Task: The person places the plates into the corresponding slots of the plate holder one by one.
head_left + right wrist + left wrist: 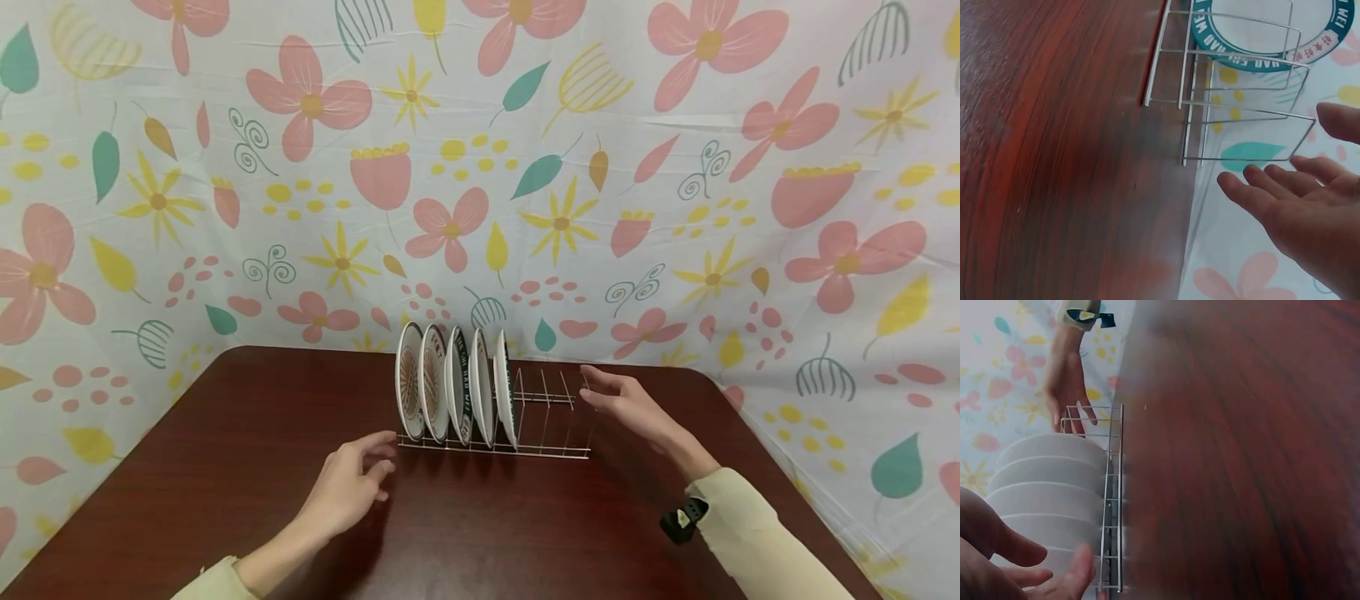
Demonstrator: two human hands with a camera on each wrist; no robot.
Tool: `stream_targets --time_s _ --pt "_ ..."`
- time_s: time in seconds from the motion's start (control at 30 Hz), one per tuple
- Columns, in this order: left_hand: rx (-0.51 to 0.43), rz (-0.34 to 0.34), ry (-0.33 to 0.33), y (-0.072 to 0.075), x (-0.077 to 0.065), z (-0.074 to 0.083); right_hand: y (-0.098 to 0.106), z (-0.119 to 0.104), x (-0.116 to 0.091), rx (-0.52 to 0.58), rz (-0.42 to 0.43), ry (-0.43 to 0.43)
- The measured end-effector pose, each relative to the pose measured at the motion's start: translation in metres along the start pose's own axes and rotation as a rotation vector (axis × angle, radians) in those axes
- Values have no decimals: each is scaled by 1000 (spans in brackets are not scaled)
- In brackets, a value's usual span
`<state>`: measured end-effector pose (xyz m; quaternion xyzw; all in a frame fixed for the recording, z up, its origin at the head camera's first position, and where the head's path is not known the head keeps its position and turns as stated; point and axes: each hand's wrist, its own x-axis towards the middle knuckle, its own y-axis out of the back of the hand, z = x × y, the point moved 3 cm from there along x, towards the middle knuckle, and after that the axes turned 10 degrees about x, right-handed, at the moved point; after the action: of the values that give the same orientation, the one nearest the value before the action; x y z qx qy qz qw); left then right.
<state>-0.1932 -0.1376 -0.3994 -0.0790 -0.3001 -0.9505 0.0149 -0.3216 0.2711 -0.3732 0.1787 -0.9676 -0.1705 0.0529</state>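
Observation:
A wire plate rack (pixel 551 454) stands on the dark wooden table, with several plates (pixel 457 387) upright in its left and middle slots. The rightmost plate (pixel 1210 44) shows a green rim with white lettering in the right wrist view. My left hand (pixel 345 483) is at the rack's left front corner, its fingers loosely bent and holding nothing. At the other end, my right hand (pixel 630 408) has its fingers extended beside the rack's right end. In the right wrist view its fingertips (pixel 1232 181) lie close to the last wire loop; I cannot tell whether they touch it.
The reddish-brown table (pixel 225 467) runs up to a flower-patterned cloth (pixel 480 167) hanging behind it. A black band (pixel 684 521) with a small device is around the right sleeve cuff. The rack's right-hand slots hold no plates.

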Motion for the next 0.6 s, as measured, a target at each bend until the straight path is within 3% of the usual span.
stream_targets --time_s 0.23,0.6 --pt "43 -61 0 -7 15 -8 -4 2 6 12 10 -15" --pt "-30 -121 9 -12 29 -14 -5 2 6 89 2 -42"
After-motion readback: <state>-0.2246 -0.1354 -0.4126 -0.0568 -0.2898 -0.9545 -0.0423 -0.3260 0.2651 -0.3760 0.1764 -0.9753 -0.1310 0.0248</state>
